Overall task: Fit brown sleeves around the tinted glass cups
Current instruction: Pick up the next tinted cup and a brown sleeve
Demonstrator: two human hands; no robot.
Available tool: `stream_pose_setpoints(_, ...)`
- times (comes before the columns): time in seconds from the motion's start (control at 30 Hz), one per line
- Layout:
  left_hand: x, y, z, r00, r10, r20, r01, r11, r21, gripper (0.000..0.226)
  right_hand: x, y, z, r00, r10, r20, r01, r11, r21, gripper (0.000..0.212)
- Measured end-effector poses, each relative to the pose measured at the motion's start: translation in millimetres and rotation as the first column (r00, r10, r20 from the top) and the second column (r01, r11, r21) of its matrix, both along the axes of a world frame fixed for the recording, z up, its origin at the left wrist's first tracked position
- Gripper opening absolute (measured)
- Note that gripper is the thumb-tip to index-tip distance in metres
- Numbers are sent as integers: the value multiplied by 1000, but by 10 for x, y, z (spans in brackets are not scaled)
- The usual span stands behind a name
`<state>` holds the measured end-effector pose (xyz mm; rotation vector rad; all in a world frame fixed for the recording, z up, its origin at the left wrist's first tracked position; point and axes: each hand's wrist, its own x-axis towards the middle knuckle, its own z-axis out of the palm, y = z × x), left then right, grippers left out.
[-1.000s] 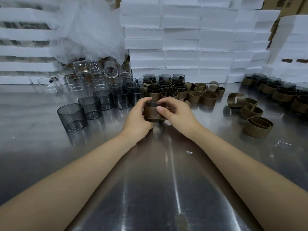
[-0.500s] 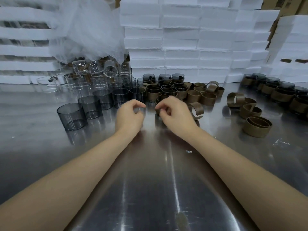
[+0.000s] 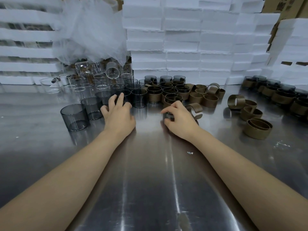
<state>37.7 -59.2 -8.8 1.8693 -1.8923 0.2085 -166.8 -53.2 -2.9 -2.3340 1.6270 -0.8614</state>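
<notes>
Many foam blocks (image 3: 183,47) behind cups (image 3: 75,116) and sleeves (image 3: 257,129).

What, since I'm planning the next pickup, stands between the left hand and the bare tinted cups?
Nothing visible: the left hand has its fingers right at the row of bare tinted cups, over one cup's rim.

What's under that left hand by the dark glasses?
A bare tinted glass cup stands under the fingers of the left hand, its rim and far wall showing. The hand covers its near side, so whether the fingers grip it cannot be seen.
</notes>
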Motion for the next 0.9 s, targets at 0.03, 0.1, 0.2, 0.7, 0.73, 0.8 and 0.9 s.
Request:
stream_pose_setpoints(0.03,0,0,2,1000,-6,-3,6,1000,5,37,-10,-8,-1,1000,-10,2,10,1000,6,37)
stream_pose_setpoints(0.1,-4,5,7,1000,-25,-14,25,1000,-16,36,-24,-22,-10,1000,-17,-7,17,999,33,42)
stream_pose_setpoints(0.2,-27,27,7,997,-65,-31,62,995,-81,35,-23,-50,-36,997,-43,-58,47,997,63,42)
stream_pose_setpoints(0.7,-261,145,53,897,-301,-325,216,938,-271,28,-61,-101,-50,983,-182,-19,183,975,128,41)
stream_pose_setpoints(0.73,-274,157,62,884,-311,-348,217,934,-284,29,-65,-109,-50,984,-178,-25,180,974,134,41)
stream_pose_setpoints(0.8,-293,177,72,863,-336,-378,224,924,-309,35,-69,-124,-54,983,-181,-25,182,974,136,41)
stream_pose_setpoints(0.9,-304,176,56,876,-314,-367,208,931,-300,51,-71,-128,-59,986,-165,-29,168,976,142,41)
